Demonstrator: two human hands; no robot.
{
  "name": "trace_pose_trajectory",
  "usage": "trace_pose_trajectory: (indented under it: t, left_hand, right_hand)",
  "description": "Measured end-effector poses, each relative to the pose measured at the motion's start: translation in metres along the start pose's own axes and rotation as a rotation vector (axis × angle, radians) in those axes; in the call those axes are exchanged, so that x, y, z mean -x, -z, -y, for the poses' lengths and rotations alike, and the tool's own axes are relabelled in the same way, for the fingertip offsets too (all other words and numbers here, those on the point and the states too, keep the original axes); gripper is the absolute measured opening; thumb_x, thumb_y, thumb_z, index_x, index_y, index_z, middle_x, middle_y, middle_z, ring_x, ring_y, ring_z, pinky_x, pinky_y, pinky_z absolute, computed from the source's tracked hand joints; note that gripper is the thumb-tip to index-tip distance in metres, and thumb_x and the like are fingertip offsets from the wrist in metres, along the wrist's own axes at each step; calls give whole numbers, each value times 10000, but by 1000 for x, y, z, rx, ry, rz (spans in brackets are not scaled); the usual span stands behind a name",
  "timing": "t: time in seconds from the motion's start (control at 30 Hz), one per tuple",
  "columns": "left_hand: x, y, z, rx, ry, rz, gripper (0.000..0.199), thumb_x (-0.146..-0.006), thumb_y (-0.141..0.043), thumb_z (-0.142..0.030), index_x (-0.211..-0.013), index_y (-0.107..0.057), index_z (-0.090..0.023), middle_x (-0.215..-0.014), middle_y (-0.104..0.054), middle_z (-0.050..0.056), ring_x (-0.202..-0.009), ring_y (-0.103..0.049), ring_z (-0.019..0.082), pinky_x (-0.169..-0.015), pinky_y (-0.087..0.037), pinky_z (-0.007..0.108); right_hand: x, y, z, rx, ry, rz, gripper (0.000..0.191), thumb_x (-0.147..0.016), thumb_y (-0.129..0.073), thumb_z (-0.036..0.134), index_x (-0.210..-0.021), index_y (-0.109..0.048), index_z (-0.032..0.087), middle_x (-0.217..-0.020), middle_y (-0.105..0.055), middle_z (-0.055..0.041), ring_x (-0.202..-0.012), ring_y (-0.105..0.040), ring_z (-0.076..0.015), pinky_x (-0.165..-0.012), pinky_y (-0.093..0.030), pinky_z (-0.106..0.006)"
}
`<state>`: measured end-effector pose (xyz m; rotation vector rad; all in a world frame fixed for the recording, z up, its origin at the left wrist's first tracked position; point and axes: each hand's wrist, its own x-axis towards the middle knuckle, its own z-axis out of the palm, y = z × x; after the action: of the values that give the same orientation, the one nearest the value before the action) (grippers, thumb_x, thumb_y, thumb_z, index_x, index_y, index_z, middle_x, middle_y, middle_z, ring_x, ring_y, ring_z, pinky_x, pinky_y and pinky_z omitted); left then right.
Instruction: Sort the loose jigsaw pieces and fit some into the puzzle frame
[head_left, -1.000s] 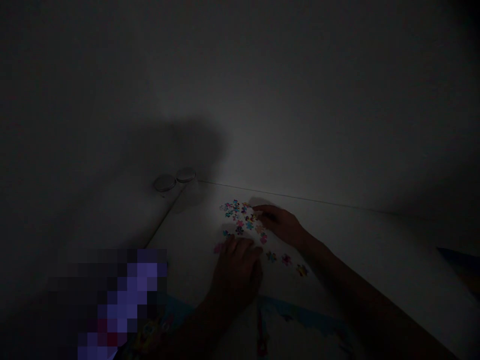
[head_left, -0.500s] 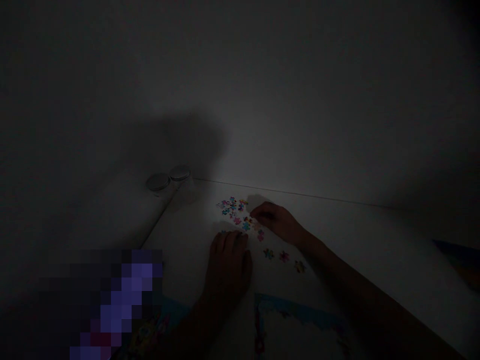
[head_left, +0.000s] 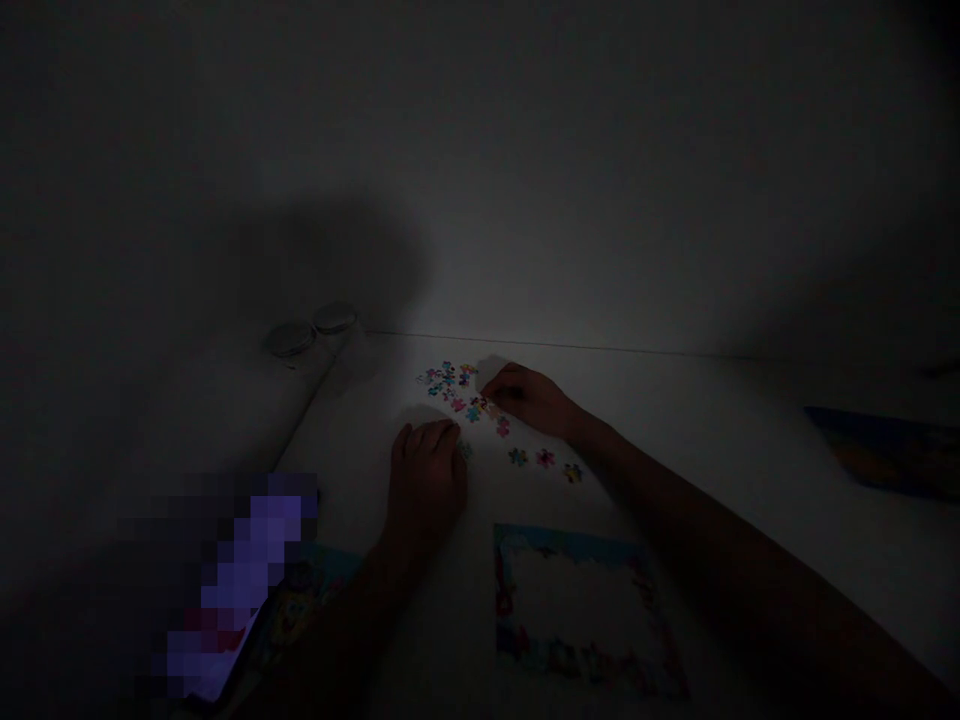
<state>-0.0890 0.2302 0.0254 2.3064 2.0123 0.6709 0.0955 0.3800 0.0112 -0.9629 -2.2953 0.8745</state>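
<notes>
Left hand lay open beside loose jigsaw pieces; right hand curled among them, grip unclear; a brushing wrist could scatter them.

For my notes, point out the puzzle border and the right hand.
puzzle border [head_left: 562,548], head view, on its top edge
right hand [head_left: 529,398], head view, on the back of the hand

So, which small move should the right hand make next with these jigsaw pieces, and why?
Probably the right hand should pick up the small pink jigsaw piece next to it and carry it to the blue-edged rectangular puzzle frame, whose pale middle looks unfilled.
</notes>
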Motion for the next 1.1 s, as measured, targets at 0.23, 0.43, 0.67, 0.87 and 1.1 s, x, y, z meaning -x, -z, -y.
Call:
trace_pose_trajectory:
  t: [0.23, 0.43, 0.67, 0.87, 1.1]
  left_hand:
    - [-3, 4, 1, 10, -1, 7, 335, -940, -376, -209, -1162, -626, -188, -1224, -657, 101, -1177, -564, 267, -1114, -313, 537]
    - [-3, 1, 2, 2, -53, 7, 344, -915, -406, -211, -1150, -657, -190, -1201, -651, 109, -1139, -563, 291, -1054, -373, 515]
    - [0, 1, 4, -28, -53, 8, 367, -906, -421, -199, -1194, -647, -194, -1156, -648, 114, -1085, -563, 293, -1000, -422, 498]
    - [-1, 0, 3, -5, -46, 8, 351, -930, -409, -175, -1202, -631, -181, -1150, -667, 103, -1105, -572, 269, -1060, -380, 503]
    - [-1, 0, 7, 42, -110, 56, 382, -924, -385, -144, -1235, -604, -169, -1238, -650, 101, -1166, -556, 256, -1083, -364, 500]
  right_hand:
    - [-1, -1, -3, -173, -39, -52, 180, -774, -634, 108, -896, -735, 193, -952, -711, -22, -903, -648, -159, -902, -488, -339]
    - [-2, 2, -1, -163, -40, -52, 232, -769, -603, 42, -903, -738, 175, -969, -716, -32, -907, -638, -145, -910, -478, -338]
    - [-2, 2, -4, -359, -90, -74, 258, -719, -566, 50, -852, -741, 185, -918, -721, -14, -876, -648, -143, -874, -483, -311]
    - [-5, 19, -17, -571, -170, -28, 186, -676, -605, 120, -800, -728, 181, -825, -711, -11, -838, -641, -162, -889, -477, -347]
    - [-1, 23, -16, -456, -87, 28, 249, -716, -549, 91, -873, -715, 192, -912, -710, -27, -887, -638, -167, -909, -474, -383]
